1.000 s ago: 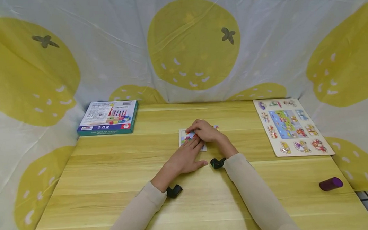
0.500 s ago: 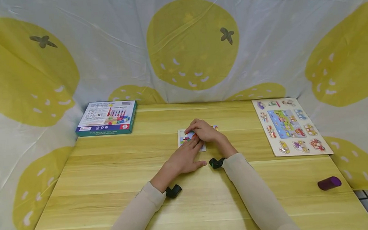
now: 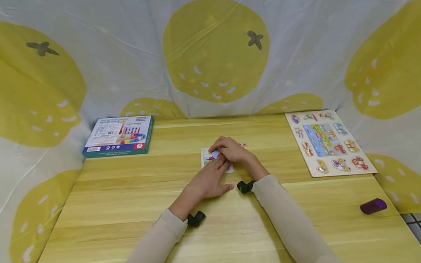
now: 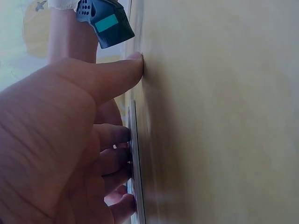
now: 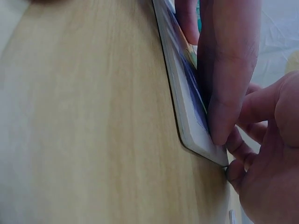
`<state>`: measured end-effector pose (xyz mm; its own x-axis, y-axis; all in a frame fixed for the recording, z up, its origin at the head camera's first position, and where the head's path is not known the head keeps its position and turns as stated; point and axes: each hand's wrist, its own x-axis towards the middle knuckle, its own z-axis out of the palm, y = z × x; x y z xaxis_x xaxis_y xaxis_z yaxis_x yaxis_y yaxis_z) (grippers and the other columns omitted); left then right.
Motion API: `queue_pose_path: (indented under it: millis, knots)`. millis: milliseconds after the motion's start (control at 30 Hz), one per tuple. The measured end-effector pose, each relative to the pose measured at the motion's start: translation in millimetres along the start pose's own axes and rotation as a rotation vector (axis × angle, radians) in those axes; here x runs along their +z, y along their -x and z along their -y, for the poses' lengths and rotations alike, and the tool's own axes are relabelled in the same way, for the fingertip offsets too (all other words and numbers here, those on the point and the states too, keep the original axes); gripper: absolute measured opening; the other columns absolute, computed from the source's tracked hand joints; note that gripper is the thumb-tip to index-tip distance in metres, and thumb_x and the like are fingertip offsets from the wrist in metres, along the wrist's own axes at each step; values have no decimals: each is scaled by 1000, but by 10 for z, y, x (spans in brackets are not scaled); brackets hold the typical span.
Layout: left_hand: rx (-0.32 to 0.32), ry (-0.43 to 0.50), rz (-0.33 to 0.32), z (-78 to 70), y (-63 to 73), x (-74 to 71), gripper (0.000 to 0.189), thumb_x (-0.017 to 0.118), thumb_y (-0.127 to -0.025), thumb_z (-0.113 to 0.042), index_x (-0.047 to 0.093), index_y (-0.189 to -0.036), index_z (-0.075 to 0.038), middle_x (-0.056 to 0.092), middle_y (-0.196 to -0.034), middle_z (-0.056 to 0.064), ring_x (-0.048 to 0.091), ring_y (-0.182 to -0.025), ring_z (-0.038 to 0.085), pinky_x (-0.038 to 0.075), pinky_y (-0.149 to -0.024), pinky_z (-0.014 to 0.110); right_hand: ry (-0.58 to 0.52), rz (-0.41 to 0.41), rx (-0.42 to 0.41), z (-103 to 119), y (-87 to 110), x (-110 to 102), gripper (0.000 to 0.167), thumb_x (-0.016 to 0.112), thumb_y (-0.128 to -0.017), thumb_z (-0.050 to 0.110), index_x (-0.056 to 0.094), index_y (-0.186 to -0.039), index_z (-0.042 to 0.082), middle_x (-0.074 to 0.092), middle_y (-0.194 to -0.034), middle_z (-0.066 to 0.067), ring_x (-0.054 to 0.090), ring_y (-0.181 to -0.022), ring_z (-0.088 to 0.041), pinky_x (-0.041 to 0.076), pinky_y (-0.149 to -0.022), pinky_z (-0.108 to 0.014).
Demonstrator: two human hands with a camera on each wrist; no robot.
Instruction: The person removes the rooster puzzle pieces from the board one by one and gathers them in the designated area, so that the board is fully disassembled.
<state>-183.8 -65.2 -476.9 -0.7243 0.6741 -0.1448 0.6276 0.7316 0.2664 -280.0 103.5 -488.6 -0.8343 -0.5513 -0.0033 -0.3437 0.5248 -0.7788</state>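
A small picture puzzle board (image 3: 203, 162) with a pale rim lies flat on the table under both hands. My left hand (image 3: 208, 180) rests its straight fingers on the picture, thumb spread out to the side; in the left wrist view its fingertips (image 4: 122, 133) touch the board's upper face. My right hand (image 3: 232, 150) curves over the board's far right part, fingers bent. In the right wrist view, fingertips of the right hand (image 5: 261, 149) meet the board's corner (image 5: 205, 151). The hands cover most of the picture. A small colourful piece (image 3: 244, 145) peeks out behind the right hand.
A boxed bead set (image 3: 119, 136) lies at the back left. At the back right is a larger wooden vehicle puzzle (image 3: 329, 141). A dark purple cylinder (image 3: 373, 206) lies near the right table edge. A lemon-print curtain (image 3: 131, 52) hangs behind the table.
The head view has shifted slightly, so everything sits a little further left. Both hands keep nearly the same place on the puzzle board.
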Motion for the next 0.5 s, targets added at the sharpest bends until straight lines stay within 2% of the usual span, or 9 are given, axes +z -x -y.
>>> queue_pose_path:
  millis: [267, 367, 500]
  knots:
    - [5, -11, 0, 29, -12, 2, 89, 55, -101, -58, 19, -165, -7, 13, -174, 10, 14, -161, 26, 19, -130, 44, 5, -9, 77, -5, -33, 10, 38, 42, -106, 4, 72, -129, 11, 66, -136, -10, 57, -128, -26, 45, -110, -44]
    - [5, -9, 2, 28, -7, 5, 89, 55, -101, -58, 19, -165, -7, 13, -174, 10, 13, -161, 25, 18, -130, 44, 12, -7, 92, 7, -36, 18, 37, 44, -106, 4, 73, -129, 11, 66, -134, -10, 58, -120, -25, 46, -105, -41]
    - [8, -5, 8, 21, -5, 24, 89, 54, -102, -58, 18, -165, -7, 11, -174, 10, 11, -161, 25, 18, -130, 45, 18, -15, 109, 26, -18, 28, 32, 48, -106, 6, 73, -126, 10, 69, -121, -10, 61, -106, -23, 48, -100, -40]
